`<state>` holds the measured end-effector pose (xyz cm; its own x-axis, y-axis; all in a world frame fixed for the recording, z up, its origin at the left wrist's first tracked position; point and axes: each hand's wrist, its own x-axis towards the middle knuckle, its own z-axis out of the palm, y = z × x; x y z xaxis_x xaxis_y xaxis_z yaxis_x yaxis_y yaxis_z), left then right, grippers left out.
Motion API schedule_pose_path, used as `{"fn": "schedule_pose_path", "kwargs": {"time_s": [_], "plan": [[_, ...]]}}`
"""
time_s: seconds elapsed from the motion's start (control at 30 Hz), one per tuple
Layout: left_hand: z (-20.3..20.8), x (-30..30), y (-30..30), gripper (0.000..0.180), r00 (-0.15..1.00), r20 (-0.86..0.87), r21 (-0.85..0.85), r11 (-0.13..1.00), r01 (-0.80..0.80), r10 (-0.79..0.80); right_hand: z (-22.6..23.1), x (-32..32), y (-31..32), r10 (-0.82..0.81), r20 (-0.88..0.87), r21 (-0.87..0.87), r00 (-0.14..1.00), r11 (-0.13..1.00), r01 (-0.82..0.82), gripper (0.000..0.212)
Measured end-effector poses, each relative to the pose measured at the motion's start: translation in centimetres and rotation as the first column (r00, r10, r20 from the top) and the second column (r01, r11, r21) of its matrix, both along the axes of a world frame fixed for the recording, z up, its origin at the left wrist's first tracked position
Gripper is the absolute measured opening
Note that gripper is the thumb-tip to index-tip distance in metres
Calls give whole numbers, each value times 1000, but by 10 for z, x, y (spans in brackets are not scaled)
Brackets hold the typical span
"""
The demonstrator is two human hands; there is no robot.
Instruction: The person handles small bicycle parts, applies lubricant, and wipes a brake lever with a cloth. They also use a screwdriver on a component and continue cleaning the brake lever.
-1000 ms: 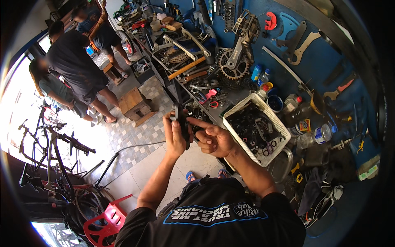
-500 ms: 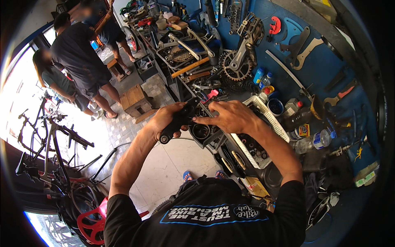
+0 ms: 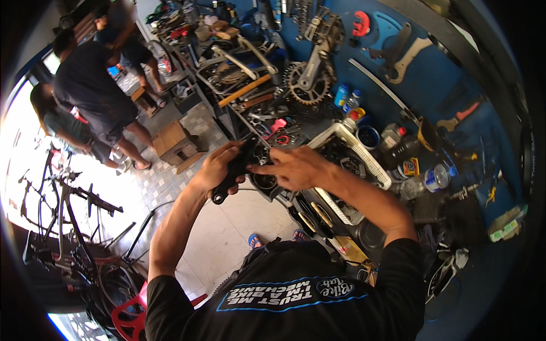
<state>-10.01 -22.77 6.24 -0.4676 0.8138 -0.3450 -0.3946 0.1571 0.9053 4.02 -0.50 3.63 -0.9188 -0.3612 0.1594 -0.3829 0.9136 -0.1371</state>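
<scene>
My left hand (image 3: 218, 170) is wrapped around a long black bike part (image 3: 234, 176), with a round hole at its near end. The part is held tilted above the floor, beside the bench edge. To its right, my right hand (image 3: 298, 167) comes in with the index finger stretched out, its tip at or touching the part's side. I see nothing held in the right hand, though its palm side is hidden. A white plastic basket (image 3: 367, 150) of small metal parts lies past my right wrist.
The cluttered bench holds a crankset (image 3: 307, 79), a pink tool (image 3: 275, 128) and bottles (image 3: 438, 177). Tools hang on the blue wall. Several people (image 3: 94, 85) stand at far left near a wooden stool (image 3: 175, 142). Bike frames (image 3: 65, 210) and a red chair (image 3: 132, 310) are at left.
The view has shifted, so the surroundings sit further left and up. My left hand still grips the black part, now turned more edge-on. My right index finger remains against its side.
</scene>
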Motion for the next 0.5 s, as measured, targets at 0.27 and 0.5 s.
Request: {"fn": "schedule_pose_path", "kwargs": {"time_s": [0.27,0.5], "plan": [[-48,21,10,39,990,61,102,986,-130,124,-56,37,-37,-235,178,-333,956,899,283,79],[-94,23,18,43,918,337,231,927,-294,207,-109,75,-36,-295,203,-333,934,876,349,78]]}}
